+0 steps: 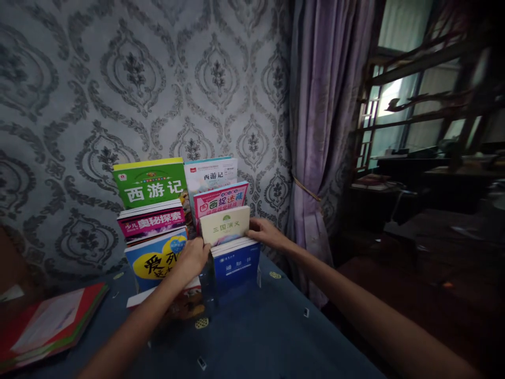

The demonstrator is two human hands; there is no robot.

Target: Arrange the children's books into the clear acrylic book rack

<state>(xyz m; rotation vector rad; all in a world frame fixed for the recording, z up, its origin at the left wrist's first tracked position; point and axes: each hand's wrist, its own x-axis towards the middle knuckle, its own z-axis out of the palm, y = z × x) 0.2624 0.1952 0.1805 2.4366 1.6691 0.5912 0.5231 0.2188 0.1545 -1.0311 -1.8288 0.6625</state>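
A cream book (pixel 224 225) with Chinese characters on its cover stands upright in the right-hand row of books. My right hand (pixel 266 232) pinches its right edge, thumb at the front. My left hand (pixel 196 257) is closed at the lower left edge of the same book; part of its fingers is hidden. Just in front stands a dark blue book (pixel 236 268), and behind rises a pink book (pixel 207 202). Farther back is a pale book (pixel 213 173). In the left-hand row are a green book (pixel 150 185), a magenta book (pixel 152 225) and a blue-and-yellow book (pixel 152 262).
Both rows stand on a table with a dark blue cloth (pixel 276 337). A brown-covered book (pixel 189 304) lies partly behind my left forearm. Red and green folders (pixel 51 321) lie at the left. Patterned wallpaper (pixel 189 95) and a purple curtain (pixel 319 116) are behind.
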